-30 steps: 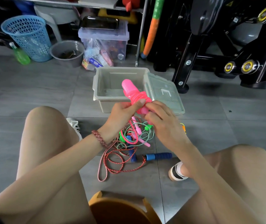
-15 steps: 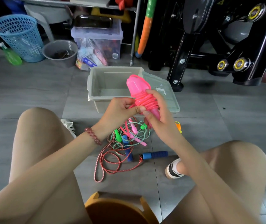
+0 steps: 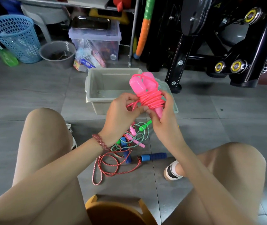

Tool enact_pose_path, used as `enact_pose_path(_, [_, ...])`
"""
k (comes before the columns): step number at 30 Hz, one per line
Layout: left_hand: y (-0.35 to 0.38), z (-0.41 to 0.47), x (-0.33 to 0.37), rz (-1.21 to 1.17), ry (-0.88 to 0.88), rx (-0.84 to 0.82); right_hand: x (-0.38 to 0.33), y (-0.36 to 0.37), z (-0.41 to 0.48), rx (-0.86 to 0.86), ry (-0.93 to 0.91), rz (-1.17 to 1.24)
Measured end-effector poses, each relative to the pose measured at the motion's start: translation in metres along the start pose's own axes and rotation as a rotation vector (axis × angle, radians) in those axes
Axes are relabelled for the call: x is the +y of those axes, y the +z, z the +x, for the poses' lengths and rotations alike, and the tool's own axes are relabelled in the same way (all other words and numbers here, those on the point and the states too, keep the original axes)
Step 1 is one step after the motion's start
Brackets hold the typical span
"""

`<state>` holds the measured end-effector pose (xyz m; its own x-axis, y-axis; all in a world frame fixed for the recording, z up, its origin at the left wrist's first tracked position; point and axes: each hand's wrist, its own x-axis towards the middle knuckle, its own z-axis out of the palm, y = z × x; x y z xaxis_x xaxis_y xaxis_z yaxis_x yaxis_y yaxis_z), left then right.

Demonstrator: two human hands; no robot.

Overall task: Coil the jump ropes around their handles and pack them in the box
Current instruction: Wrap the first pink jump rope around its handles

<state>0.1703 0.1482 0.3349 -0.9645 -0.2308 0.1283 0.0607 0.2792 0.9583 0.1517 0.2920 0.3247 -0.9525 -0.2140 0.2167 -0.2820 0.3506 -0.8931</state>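
A: Hands?
B: Two. The right hand grips the pink rope low on its handles. The left hand pinches the loose pink loop beside the coil.
A: Handles on it?
B: Two, side by side, with cord wound round both. The bundle is held up in front of the box.
A: Boxes?
B: One, grey, open, on the floor, with one lid at its right edge. I see no rope inside.
A: Other ropes?
B: A tangle on the floor between the knees: two blue handles, two green, two thin pink. Looks like three ropes, but I can't tell for sure.
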Motion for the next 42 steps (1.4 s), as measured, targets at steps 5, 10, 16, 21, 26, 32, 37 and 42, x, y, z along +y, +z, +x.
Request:
enact_pose_path(5, [-0.002, -0.003, -0.004, 0.121, 0.118, 0.004, 0.003, -0.007, 0.002, -0.005, 0.03, -0.044])
enact_pose_path(10, [-0.013, 0.001, 0.002, 0.594, 0.366, 0.003, 0.007, -0.013, 0.004, -0.015, 0.081, -0.13])
enact_pose_path(16, [-0.028, 0.007, 0.001, 0.762, 0.635, -0.065, 0.004, -0.019, 0.002, -0.081, 0.018, -0.228])
enact_pose_path(21, [-0.031, 0.003, 0.003, 0.723, 0.622, -0.082, -0.001, -0.02, -0.002, -0.092, -0.026, -0.264])
enact_pose_path(26, [-0.025, 0.0, -0.001, 0.344, 0.331, -0.109, -0.009, -0.01, -0.011, -0.22, -0.076, -0.281])
enact_pose_path(32, [-0.024, 0.003, -0.001, 0.165, 0.26, -0.088, -0.014, -0.011, -0.012, -0.357, 0.038, 0.15])
enact_pose_path(37, [-0.027, 0.005, 0.004, 0.01, 0.151, -0.08, -0.009, -0.011, -0.008, -0.317, -0.024, 0.169])
enact_pose_path(42, [-0.027, 0.004, 0.005, 0.027, 0.185, -0.003, -0.01, -0.004, -0.008, -0.252, -0.07, 0.206])
